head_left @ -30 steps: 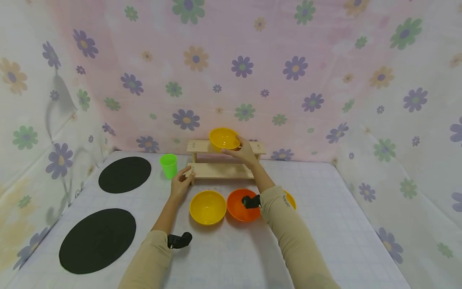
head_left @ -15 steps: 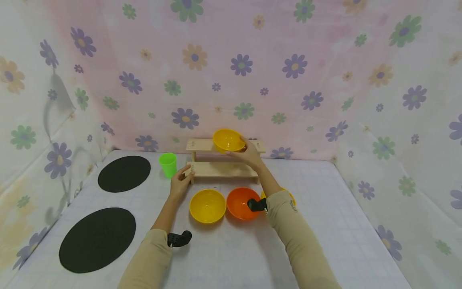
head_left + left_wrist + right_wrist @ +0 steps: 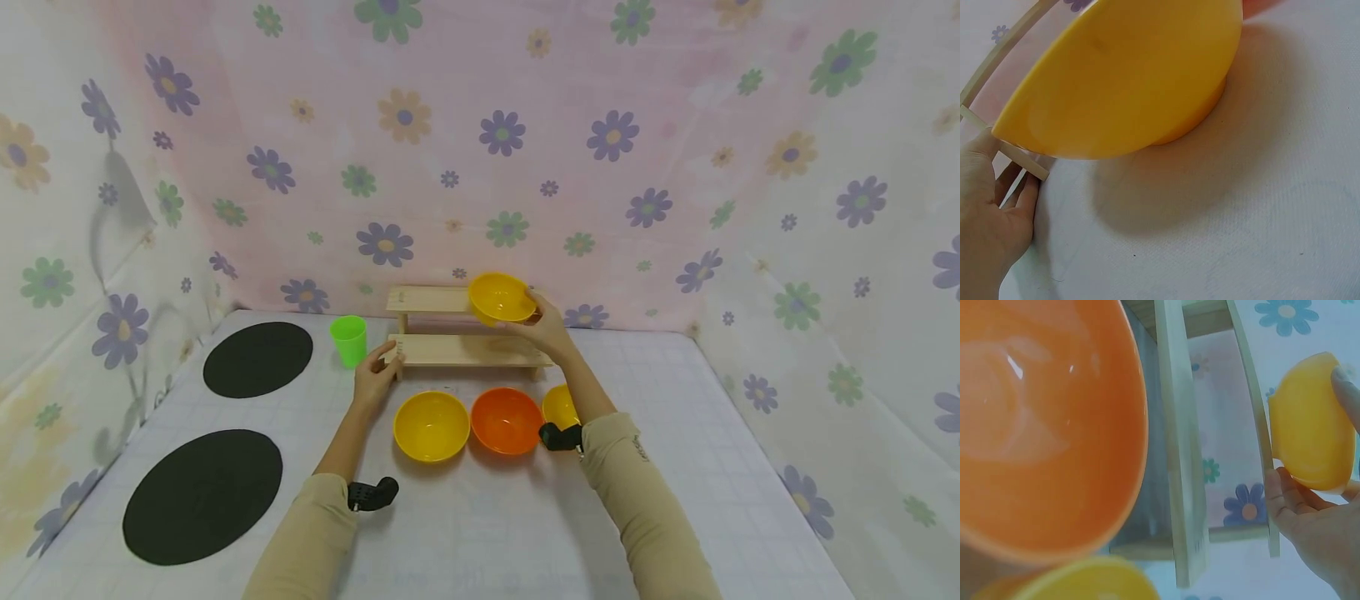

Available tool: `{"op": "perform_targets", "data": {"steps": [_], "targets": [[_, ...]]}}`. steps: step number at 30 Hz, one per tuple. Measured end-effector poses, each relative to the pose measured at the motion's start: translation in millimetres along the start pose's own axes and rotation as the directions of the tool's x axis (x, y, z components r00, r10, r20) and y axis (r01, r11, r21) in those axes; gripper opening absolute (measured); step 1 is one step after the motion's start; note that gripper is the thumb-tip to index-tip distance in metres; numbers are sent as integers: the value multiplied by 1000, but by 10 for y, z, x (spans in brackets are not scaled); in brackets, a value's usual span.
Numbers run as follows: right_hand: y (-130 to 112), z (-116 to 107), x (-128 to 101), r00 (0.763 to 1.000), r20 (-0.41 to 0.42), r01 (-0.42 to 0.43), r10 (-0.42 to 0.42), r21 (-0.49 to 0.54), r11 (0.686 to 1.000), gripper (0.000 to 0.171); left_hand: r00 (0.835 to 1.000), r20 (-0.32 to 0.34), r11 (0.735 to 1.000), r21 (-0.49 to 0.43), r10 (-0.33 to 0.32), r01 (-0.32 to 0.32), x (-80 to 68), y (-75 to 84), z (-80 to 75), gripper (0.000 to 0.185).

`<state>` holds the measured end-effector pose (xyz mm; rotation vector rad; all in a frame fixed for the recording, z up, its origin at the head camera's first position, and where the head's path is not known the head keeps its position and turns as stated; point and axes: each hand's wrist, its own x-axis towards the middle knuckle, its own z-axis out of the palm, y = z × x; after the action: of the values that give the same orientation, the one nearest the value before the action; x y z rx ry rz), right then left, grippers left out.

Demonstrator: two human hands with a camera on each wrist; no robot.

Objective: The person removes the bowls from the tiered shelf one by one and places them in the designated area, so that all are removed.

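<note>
Flowered cloth is hanging behind a white gridded table (image 3: 465, 533) where a person is working at a small two-tier wooden shelf (image 3: 457, 350). Their right hand (image 3: 547, 329) is gripping a yellow bowl (image 3: 501, 297) by its rim and underside, and over the last second it has been carrying the bowl from the middle of the top tier toward the right end, tilted, seemingly coming off the shelf. Their left hand (image 3: 377, 375) is still resting on the shelf's lower left corner, fingers relaxed. Another yellow bowl (image 3: 431, 427), an orange bowl (image 3: 506, 421) and a third, partly hidden yellow bowl (image 3: 558, 406) are sitting in front; a green cup (image 3: 349, 340) is standing left.
</note>
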<state>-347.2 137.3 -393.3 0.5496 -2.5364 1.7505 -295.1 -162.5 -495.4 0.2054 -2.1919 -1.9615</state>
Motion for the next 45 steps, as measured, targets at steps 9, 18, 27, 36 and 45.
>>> {"op": "perform_targets", "data": {"steps": [9,18,27,36,45], "targets": [[62,-283,-194,998,0,-66,66,-64,996,91,1000,-11,1000,3,12,-12,4,-8,13,45],[-54,-564,-463,993,-29,-118,116,-59,991,88,1000,-20,1000,-1,10,-10,1,8,4,44],[17,-707,-722,992,-74,-113,107,-78,991,84,999,-24,1000,5,28,-28,-2,9,4,44],[494,-915,-861,980,-135,-165,146,-141,976,90,999,-10,999,-12,31,-31,-17,-2,5,43],[649,-1078,-1119,970,-167,-202,176,-155,967,89,1000,-10,1000,1,30,-30,-13,0,7,44]]}}
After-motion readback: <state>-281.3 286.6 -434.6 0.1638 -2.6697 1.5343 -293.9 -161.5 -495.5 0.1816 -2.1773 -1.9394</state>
